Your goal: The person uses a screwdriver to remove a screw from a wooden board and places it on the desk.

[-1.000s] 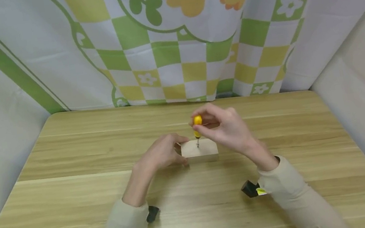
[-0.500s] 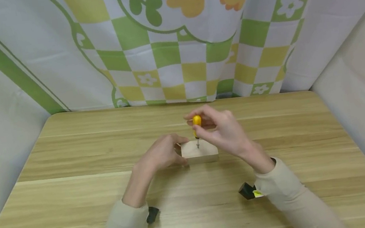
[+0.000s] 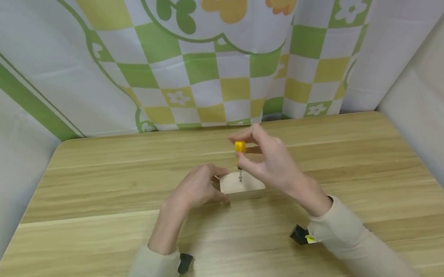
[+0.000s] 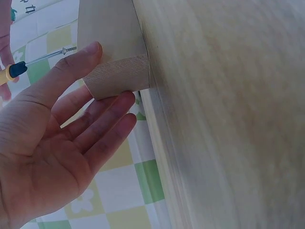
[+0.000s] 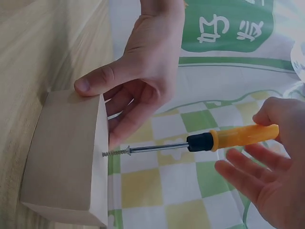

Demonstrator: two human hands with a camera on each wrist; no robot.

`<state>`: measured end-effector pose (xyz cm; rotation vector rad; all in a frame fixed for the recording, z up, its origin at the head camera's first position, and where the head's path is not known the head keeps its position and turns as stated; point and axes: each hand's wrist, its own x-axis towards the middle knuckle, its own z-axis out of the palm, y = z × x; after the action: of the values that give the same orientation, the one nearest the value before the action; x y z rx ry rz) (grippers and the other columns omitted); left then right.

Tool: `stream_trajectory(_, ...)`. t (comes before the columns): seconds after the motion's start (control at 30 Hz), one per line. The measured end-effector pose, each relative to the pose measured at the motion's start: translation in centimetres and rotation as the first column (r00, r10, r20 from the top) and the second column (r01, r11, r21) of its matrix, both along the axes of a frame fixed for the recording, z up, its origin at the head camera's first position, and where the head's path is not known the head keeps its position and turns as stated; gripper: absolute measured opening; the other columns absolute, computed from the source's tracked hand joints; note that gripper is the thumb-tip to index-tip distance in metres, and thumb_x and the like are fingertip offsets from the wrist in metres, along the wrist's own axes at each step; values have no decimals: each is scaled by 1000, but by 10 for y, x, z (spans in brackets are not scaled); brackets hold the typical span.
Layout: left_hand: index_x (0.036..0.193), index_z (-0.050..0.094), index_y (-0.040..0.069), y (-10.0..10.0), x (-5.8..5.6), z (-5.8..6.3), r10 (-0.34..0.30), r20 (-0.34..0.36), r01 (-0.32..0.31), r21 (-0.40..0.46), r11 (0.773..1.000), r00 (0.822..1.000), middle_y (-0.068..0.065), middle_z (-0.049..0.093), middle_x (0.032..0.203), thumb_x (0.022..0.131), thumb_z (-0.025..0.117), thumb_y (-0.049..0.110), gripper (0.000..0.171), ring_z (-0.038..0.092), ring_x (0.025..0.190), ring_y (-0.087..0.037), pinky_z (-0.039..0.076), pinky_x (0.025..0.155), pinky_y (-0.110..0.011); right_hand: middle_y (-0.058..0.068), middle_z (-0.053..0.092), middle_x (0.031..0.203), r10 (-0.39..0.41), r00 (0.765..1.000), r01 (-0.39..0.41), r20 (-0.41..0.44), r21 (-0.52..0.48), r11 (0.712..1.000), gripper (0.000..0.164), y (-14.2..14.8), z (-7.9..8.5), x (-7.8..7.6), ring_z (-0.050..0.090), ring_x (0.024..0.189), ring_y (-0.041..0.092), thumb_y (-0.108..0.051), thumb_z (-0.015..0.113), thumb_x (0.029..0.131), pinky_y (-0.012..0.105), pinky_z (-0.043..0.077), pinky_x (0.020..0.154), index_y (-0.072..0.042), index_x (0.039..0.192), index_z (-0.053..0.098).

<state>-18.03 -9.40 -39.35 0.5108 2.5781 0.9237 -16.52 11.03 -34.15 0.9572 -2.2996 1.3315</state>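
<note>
Left hand (image 3: pixel 199 186), half-curled, grips wooden block (image 3: pixel 232 186); right hand (image 3: pixel 273 163), arched above, pinches yellow screwdriver (image 5: pixel 201 141).

In front of me, the round-cornered wood-grain table (image 3: pixel 93 251) bears a pale rectangular wooden block (image 3: pixel 243 187) lying flat on its top.

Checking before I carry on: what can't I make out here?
Top of the screw: right wrist view, covered by the screwdriver.
Underside of the wooden block: all views, facing the table.
Far end of the wooden block: left wrist view, cut off by top edge.
Right hand: right wrist view, cut by right edge.
</note>
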Motion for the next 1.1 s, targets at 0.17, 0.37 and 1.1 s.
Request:
stream_trajectory(0.17,132,64,11,-1,1,-2,4,-8,-4,6,1000,1000,-5,68,123,70,88,15,66,66,107,-20,53,93,-36,10,60,99,-89,991,91,-104,13,996,32,-5,1,2,63,88,19,-5,78,83,26,60,67,1,107,58)
stream_trajectory(0.37,132,65,12,0,1,-2,2,-11,-1,8,1000,1000,-4,68,122,70,88,15,67,66,106,-19,53,93,-35,8,67,92,-129,989,130,-75,-2,992,35,-5,3,5,67,80,16,-6,81,80,21,58,65,0,107,59)
stream_trajectory(1.1,132,65,13,-1,1,-2,-8,-14,8,1,1000,1000,-4,70,120,69,87,15,67,67,103,-17,53,92,-35,15,74,86,-38,999,38,5,-190,981,21,2,3,1,73,75,24,7,81,75,28,61,64,3,91,69)
